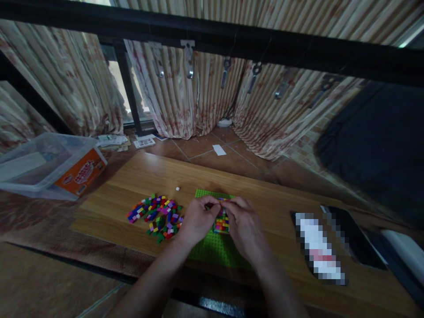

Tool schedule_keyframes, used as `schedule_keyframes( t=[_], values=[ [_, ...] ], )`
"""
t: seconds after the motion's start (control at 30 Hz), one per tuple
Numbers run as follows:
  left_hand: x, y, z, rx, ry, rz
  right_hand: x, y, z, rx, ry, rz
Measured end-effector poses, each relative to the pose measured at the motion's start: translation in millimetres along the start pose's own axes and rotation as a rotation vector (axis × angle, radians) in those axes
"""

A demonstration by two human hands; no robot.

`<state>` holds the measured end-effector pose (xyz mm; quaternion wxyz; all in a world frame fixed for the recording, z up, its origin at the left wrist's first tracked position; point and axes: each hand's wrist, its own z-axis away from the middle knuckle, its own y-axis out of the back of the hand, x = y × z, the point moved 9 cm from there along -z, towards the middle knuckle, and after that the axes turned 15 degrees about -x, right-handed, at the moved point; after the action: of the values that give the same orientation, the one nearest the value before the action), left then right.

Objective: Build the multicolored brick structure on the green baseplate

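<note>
"So, where exactly is the block of bricks?"

"On the green plate, near the wearer's side of the table, between the left hand and the right hand. The loose bricks lie to the left, with one white brick apart from them, farther back."

"How would you expect it to handle?"

"Light and stiff, I'd judge: small plastic pieces, smooth enough to slip from dry fingertips, but hardly fragile. The block probably feels firm pressed from above, yet prying at a corner could split it. The plate looks thin and may flex a little."

"Where would you take hold?"

"A single brick, by two opposite sides, leaving its studs and underside free. The block, low on its side walls; the plate, by its bare rim."

"And the hands?"

"Both are over the far part of the block, backs upward, fingers curled inward. Thumbs and forefingers come together at the tips, nearly meeting in the middle. Whether either hand pinches a brick I can't tell; the fingers hide it."

"The arms?"

"They rise from the bottom edge and slant toward each other, wrists well apart, fingertips close."
</note>
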<state>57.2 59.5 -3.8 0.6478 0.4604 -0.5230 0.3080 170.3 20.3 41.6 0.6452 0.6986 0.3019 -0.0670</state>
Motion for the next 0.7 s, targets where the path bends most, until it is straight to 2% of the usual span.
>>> schedule_keyframes(
  t=[0.23,0.7],
  values=[
    [19,-6.9,7,0.002,-0.02,-0.208,-3,-1,-1,-0.018,0.003,0.097],
    [16,-5.7,7,0.028,0.046,-0.236,-2,2,-1,-0.005,-0.03,0.044]
  ],
)
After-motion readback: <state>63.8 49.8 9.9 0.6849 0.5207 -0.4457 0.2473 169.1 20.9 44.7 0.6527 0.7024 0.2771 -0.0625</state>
